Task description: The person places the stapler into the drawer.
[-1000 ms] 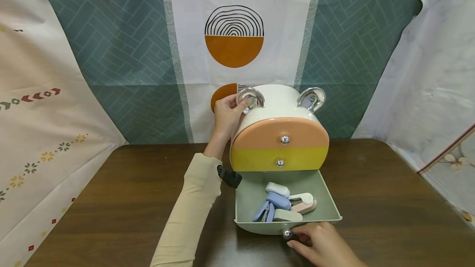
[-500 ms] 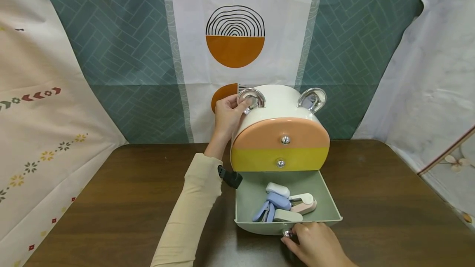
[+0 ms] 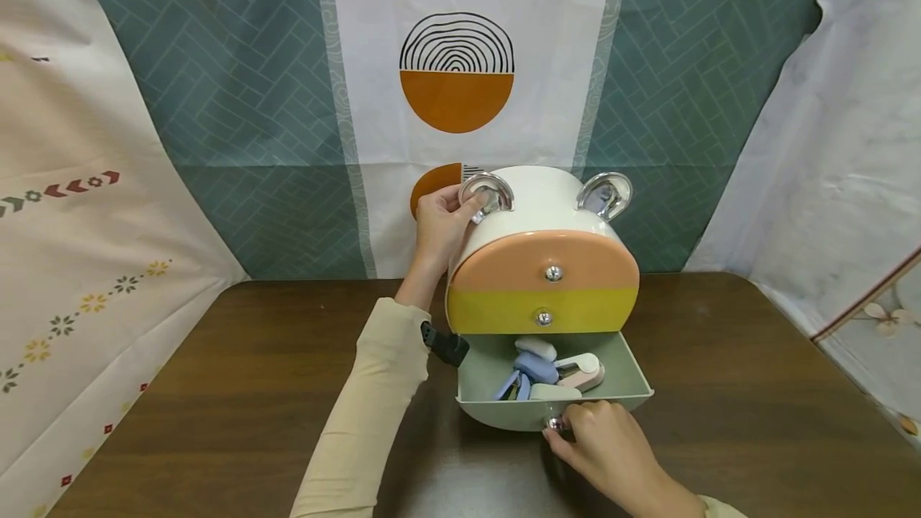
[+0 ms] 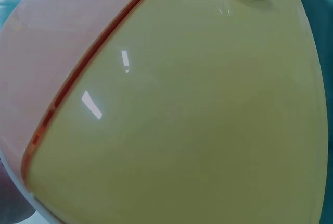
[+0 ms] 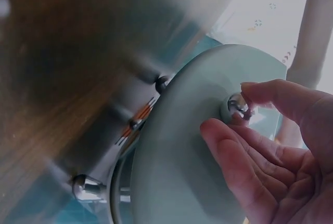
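Note:
A small white cabinet (image 3: 540, 194) with silver ears and rounded drawer fronts stands on the table. At its top left, my left hand (image 3: 437, 226) pinches the silver ear (image 3: 508, 197) between thumb and fingers. The pale green bottom drawer (image 3: 496, 416) sticks out towards me. My right hand (image 3: 612, 450) holds its round silver knob (image 5: 237, 104), thumb on one side and fingers on the other. Inside lie several small pastel stapler-like items, including a blue one (image 3: 536, 368) and a white-and-pink one (image 3: 584, 374). The left wrist view shows the yellow drawer front (image 4: 182, 120), not the hand.
Above are the orange drawer front (image 3: 504, 258) and its silver knob (image 3: 553, 273), both flush with the cabinet. A second silver ear (image 3: 620, 197) rises at the right. The brown wooden table (image 3: 252, 422) reaches a patterned cloth backdrop (image 3: 245, 102) behind the cabinet.
The green drawer has slid partway further into the cabinet, with my right hand moving along on its knob. My right thumb has come round against the knob. The left hand stays on the ear.

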